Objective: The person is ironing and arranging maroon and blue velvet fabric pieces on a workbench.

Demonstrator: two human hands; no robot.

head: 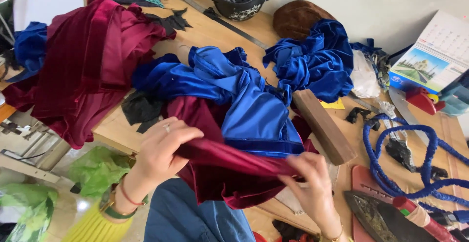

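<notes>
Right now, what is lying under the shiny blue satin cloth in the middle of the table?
Under the blue satin cloth lies maroon velvet fabric, pinched by the left hand and right hand. A black scrap shows beside it. The wooden table beneath is mostly covered.

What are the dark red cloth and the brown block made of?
The dark red cloth pinched by the left hand and right hand looks like velvet: soft, with a dull sheen. The brown rectangular block looks like plain, unpolished wood.

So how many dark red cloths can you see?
2. One big dark red cloth is heaped at the table's left end. The other dark red cloth is pinched between the left hand and right hand. More may be hidden.
</notes>
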